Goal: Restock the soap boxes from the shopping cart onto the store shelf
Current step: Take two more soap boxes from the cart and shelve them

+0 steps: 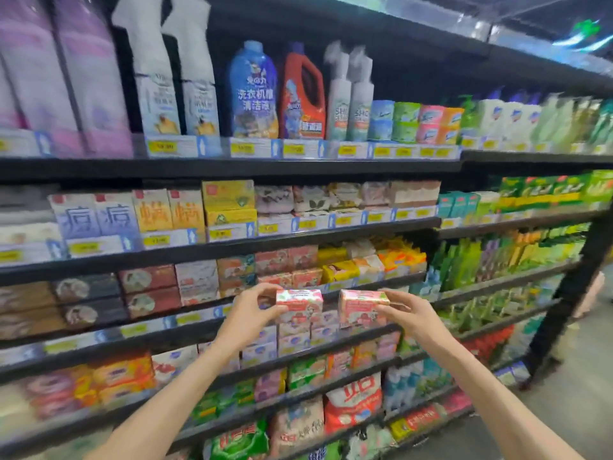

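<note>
My left hand (253, 310) grips a pink soap box (300, 305) by its left end, thumb below and fingers on top. My right hand (409, 313) grips a second pink soap box (361, 307) by its right end. Both boxes are held side by side, a small gap apart, in front of the black store shelf (381, 282). Just above and behind them on that shelf stands a row of similar pink soap boxes (292, 260). The shopping cart is out of view.
Soap boxes and bars fill the shelves left (149, 287), below (298, 340) and above (229, 202). Detergent bottles (253, 91) line the top shelf, bagged powder (351, 403) the lowest. The grey aisle floor (564, 410) opens to the right past the shelf post (570, 293).
</note>
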